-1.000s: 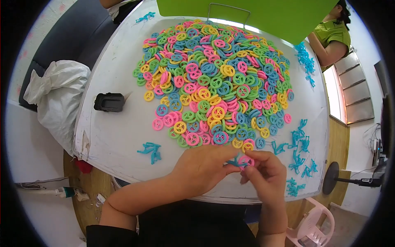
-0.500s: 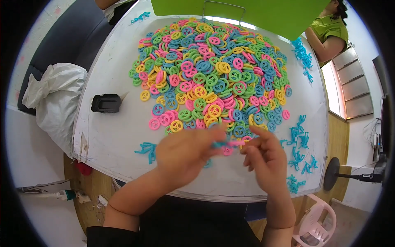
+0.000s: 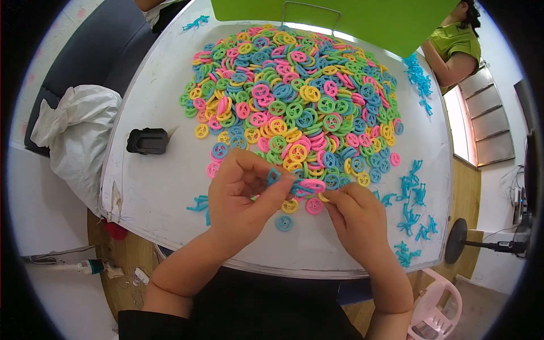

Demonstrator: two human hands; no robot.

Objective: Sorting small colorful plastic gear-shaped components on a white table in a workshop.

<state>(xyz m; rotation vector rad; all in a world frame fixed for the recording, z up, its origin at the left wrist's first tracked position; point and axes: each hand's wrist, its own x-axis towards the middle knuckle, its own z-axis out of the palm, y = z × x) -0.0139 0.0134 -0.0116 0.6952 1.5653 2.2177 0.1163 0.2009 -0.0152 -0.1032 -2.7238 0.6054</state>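
Note:
My left hand (image 3: 237,198) pinches a small blue plastic frame (image 3: 273,175) between thumb and fingers. At the frame's right end sits a pink spoked wheel (image 3: 313,186). My right hand (image 3: 360,224) is closed just beside it, its fingertips on a yellow wheel (image 3: 323,197) that is mostly covered. Beyond both hands spreads a big heap of plastic wheels (image 3: 294,110) in pink, yellow, green and blue. A blue wheel (image 3: 284,223) lies alone on the table between my wrists, with a pink loose wheel (image 3: 313,206) near my right fingers.
Blue frames (image 3: 409,218) lie scattered to the right, others (image 3: 199,203) beside my left hand. A black tray (image 3: 147,141) rests at the left of the white table (image 3: 164,187). A green panel (image 3: 374,20) stands at the far edge, and a person (image 3: 458,54) sits at far right.
My hands were blurred by motion and now show sharply. The left hand has turned so its thumb and the blue frame show; the right fingers have closed on a yellow wheel.

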